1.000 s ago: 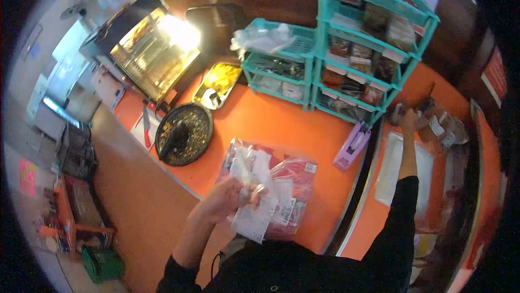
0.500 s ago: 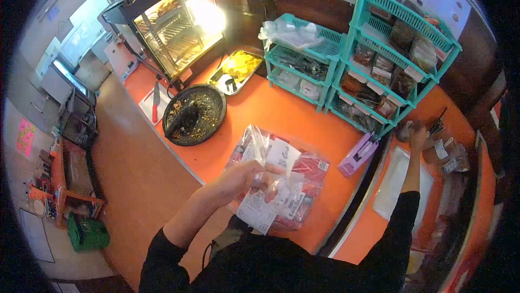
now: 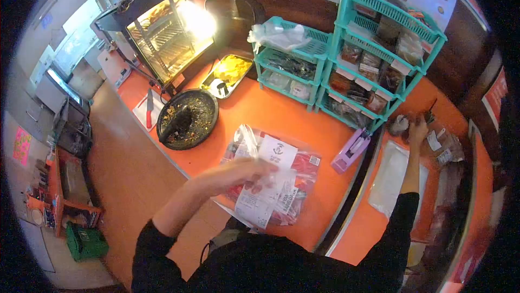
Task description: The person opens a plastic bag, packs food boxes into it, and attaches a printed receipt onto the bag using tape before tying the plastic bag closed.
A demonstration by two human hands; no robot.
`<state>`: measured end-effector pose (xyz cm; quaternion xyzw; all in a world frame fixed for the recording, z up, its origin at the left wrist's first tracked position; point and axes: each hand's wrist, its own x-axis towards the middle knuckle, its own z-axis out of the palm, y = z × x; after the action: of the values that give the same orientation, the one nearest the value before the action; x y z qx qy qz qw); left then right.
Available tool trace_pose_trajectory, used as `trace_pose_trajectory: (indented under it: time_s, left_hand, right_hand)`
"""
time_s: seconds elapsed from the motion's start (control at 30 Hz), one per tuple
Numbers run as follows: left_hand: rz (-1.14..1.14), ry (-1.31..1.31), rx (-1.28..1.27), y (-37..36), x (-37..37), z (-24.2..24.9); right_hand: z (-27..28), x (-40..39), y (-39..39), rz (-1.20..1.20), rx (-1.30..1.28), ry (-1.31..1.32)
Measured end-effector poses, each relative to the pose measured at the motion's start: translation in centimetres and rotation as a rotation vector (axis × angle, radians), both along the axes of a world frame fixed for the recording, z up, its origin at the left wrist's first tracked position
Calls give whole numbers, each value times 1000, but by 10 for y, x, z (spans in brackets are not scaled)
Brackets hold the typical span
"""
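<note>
My left hand is smeared by motion over a clear plastic bag on the orange counter. The bag has red contents, and white printed slips lie on it, one with a logo. The index finger stretches across the slips while the other fingers curl below. Far to the right, my right hand reaches down with bent fingers among small items on a lower orange surface. What it grips I cannot make out. A small clear bag sits left of its fingers, and dark packets with white labels lie to its right.
A lilac stapler-like device stands right of the bag. Behind are teal stacked racks with packets. To the left are a stone mortar, a red-handled knife, a yellow-filled tray and a lit display warmer. A white tray lies right.
My left hand has shifted slightly left, and the bunched plastic at its fingers has spread flatter over the slips. My right hand stays among the small items. The whole view has shifted slightly.
</note>
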<state>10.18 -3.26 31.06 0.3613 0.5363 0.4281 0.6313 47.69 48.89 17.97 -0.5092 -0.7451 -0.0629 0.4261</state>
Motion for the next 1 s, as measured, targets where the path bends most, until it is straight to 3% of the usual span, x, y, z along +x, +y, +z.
trace_pose_trajectory:
  time_s: [0.03,0.07,0.13,0.27,0.33,0.37,0.43,0.47,0.53,0.67,0.73,0.77,0.83,0.93,1.0]
  left_hand:
    - [-59,270,12,-3,1,5]
    - [-60,267,12,-2,2,6]
    - [-318,760,32,2,2,9]
    - [-326,919,-221,15,11,15]
    - [5,107,-124,13,-3,-7]
    - [-9,112,-126,10,-3,-7]
    - [111,-294,31,5,-3,-8]
    - [96,-292,25,5,-6,-8]
    - [42,-408,29,7,-12,-12]
    - [49,-590,-37,9,-21,-19]
    - [-77,-695,4,9,-29,-23]
    - [-79,-697,3,8,-27,-19]
    - [14,-372,-101,9,-20,-9]
    - [-93,-476,-110,10,-34,-23]
    - [-169,-577,-110,7,-41,-1]
  right_hand:
    - [9,-2,-10,-6,20,6]
    - [11,1,-10,-7,20,4]
    - [17,1,-9,-30,185,27]
    - [87,-21,-107,144,121,230]
    - [113,-36,-187,474,-137,435]
    - [123,-45,-229,616,-195,474]
    - [130,-70,-311,952,-374,686]
    - [131,-83,-343,1010,-547,740]
    - [111,-102,-379,1054,-519,611]
    - [96,-138,-413,968,-600,742]
    - [92,-152,-420,1003,-685,762]
    - [90,-160,-425,999,-685,762]
    - [85,-175,-433,1043,-603,695]
    - [78,-190,-441,1049,-680,758]
    - [81,-196,-445,1047,-691,786]
